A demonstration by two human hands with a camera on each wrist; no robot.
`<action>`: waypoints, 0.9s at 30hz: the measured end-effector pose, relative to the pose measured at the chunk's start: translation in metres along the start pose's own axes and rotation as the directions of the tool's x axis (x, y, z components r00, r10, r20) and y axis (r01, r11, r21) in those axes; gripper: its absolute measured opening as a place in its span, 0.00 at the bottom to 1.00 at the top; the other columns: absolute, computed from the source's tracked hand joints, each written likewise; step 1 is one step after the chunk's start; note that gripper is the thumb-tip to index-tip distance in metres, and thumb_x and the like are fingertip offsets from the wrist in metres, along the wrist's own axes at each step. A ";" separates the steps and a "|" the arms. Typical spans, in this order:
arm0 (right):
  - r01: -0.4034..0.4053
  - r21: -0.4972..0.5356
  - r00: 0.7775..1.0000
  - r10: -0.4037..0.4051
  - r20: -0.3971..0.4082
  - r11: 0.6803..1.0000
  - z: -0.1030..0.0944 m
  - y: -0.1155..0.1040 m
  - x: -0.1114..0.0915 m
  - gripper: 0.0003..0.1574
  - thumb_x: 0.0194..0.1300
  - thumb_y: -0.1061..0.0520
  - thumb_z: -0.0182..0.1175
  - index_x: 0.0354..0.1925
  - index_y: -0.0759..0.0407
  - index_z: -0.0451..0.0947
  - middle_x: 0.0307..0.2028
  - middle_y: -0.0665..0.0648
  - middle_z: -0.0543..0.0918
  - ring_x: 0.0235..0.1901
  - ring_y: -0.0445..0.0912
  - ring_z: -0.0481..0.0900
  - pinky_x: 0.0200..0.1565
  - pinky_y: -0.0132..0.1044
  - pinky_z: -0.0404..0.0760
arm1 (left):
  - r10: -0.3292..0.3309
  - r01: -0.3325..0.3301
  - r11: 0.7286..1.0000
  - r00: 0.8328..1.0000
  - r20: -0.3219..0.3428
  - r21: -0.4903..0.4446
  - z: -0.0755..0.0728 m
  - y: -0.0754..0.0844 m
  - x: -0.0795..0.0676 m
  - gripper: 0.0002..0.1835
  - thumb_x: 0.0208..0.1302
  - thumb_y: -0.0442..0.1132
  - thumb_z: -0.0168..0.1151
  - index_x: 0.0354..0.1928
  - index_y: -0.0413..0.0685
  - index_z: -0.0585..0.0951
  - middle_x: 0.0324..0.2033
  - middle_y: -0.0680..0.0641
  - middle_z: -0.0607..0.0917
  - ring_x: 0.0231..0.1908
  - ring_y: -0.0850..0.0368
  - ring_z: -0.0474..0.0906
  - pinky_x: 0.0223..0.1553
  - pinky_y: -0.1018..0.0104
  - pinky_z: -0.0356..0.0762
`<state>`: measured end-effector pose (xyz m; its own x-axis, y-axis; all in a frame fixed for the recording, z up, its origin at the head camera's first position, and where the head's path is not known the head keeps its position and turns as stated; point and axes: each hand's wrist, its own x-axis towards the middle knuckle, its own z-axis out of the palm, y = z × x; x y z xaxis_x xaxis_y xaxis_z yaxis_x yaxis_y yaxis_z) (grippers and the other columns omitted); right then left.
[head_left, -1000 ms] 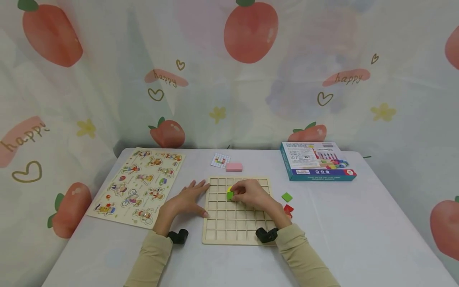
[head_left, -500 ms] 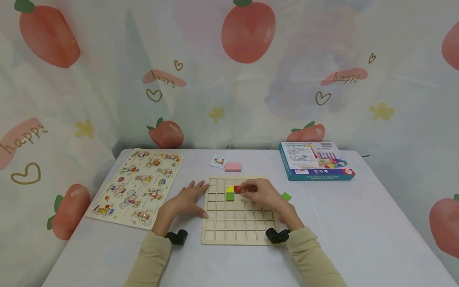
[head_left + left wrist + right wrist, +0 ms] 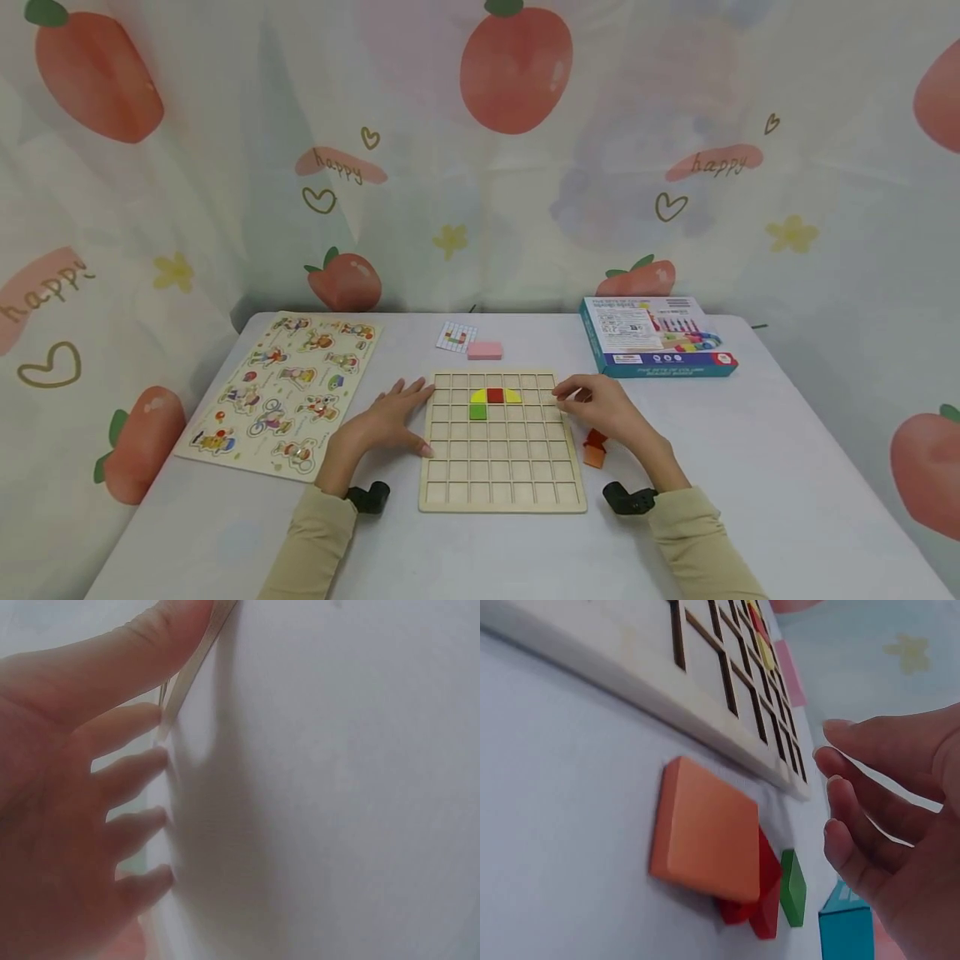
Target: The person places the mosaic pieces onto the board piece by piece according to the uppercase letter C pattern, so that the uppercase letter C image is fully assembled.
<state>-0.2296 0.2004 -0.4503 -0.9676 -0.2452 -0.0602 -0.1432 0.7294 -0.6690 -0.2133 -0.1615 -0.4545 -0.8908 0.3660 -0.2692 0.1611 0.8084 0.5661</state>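
Observation:
A wooden grid board [image 3: 502,507] lies in front of me. Set in its upper rows are a red square tile [image 3: 495,396] between two yellow rounded tiles [image 3: 513,397], and a green square tile [image 3: 477,412]. My left hand [image 3: 382,423] rests spread at the board's left side, the thumb on its edge. At the right rim hovers my right hand [image 3: 600,407], fingers loosely bent, nothing between them in the right wrist view. Below it lie an orange tile [image 3: 709,832], overlapping red tiles [image 3: 768,904] and a green tile [image 3: 793,889], which the hand hides in the head view.
A picture puzzle board [image 3: 288,392] lies at the left. Behind the grid are a small pattern card [image 3: 457,336] and a pink block [image 3: 484,351]. A teal and white box [image 3: 660,337] sits at the back right, and a printed curtain hangs behind the table.
My right hand has drawn back rightward from the tiles to the board's right rim, uncovering the red tile and the right yellow tile. The left hand has stayed in place.

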 end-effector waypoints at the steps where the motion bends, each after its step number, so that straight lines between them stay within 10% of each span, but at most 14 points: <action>1: -0.013 -0.002 1.000 0.013 -0.004 1.000 -0.002 0.003 -0.001 0.13 0.69 0.58 0.66 0.50 0.57 0.86 0.44 0.56 0.87 0.40 0.49 0.79 0.36 0.36 0.81 | 0.000 0.000 1.000 1.000 -0.001 -0.001 0.000 -0.001 0.000 0.55 0.51 0.44 0.82 0.79 0.46 0.62 0.81 0.41 0.54 0.81 0.36 0.40 0.80 0.37 0.38; 27: -0.155 -0.086 0.987 0.158 0.027 0.984 -0.025 0.033 -0.012 0.18 0.62 0.55 0.73 0.47 0.63 0.82 0.43 0.60 0.84 0.43 0.53 0.78 0.46 0.43 0.84 | 0.004 -0.004 1.000 1.000 -0.007 -0.017 0.001 -0.001 -0.001 0.56 0.50 0.45 0.82 0.79 0.46 0.62 0.81 0.41 0.54 0.81 0.36 0.39 0.81 0.38 0.37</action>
<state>-0.2279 0.2437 -0.4529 -0.9722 -0.1437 -0.1849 -0.0086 0.8109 -0.5851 -0.2123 -0.1628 -0.4555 -0.8932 0.3661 -0.2610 0.1577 0.7988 0.5805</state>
